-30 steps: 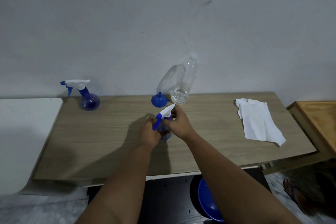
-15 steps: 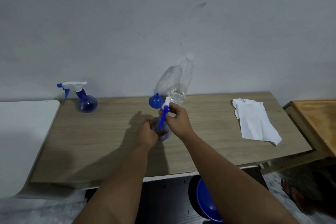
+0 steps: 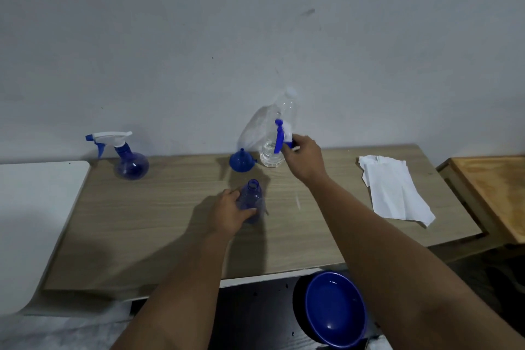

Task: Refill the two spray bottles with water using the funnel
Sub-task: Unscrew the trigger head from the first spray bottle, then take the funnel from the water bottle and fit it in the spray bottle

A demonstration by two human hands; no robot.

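Left hand (image 3: 227, 214) grips open-necked blue spray bottle (image 3: 251, 202), upright at table (image 3: 170, 221) centre. Right hand (image 3: 304, 159), at 1 o'clock from it, pinches detached trigger head (image 3: 279, 136), held off the table. Blue funnel (image 3: 241, 160) at 12 o'clock, beside clear water bottle (image 3: 270, 156). Second spray bottle (image 3: 130, 163), capped, at 10 o'clock.

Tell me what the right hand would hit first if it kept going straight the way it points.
Probably the clear water bottle: the right hand, gripping the removed spray head, points up-left toward the wall, and that bottle appears directly ahead. Depth is unclear from this single view.
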